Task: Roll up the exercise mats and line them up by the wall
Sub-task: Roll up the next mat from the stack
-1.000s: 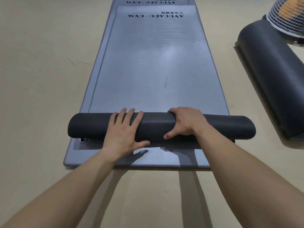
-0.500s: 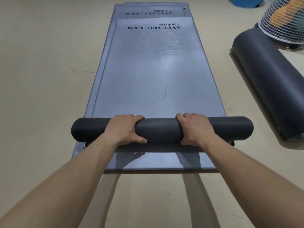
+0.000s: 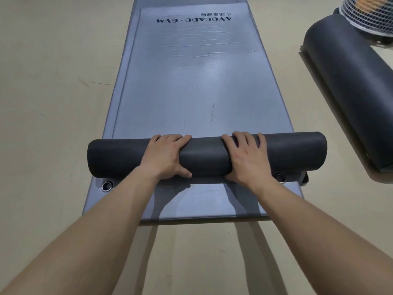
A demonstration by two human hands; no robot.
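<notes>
A grey exercise mat (image 3: 191, 81) printed "AVOCADO-GYM" lies flat on a stack of the same mats. Its near end is wound into a dark roll (image 3: 204, 156) lying across the stack. My left hand (image 3: 168, 156) grips the roll left of centre, fingers curled over the top and thumb under the near side. My right hand (image 3: 246, 158) holds it right of centre, fingers spread over the top and thumb tucked at the near side. The mat underneath (image 3: 202, 205) shows bare in front of the roll, with a metal eyelet (image 3: 107, 185) near each front corner.
A fully rolled dark mat (image 3: 348, 86) lies on the beige floor (image 3: 53, 103) at the right, running away from me. A white mesh fan guard (image 3: 370, 13) sits over its far end. Open floor stretches to the left of the stack.
The roll has moved away from me and grown thicker, uncovering more of the lower mat. Both hands have shifted their hold; my right hand's fingers now spread over the top.
</notes>
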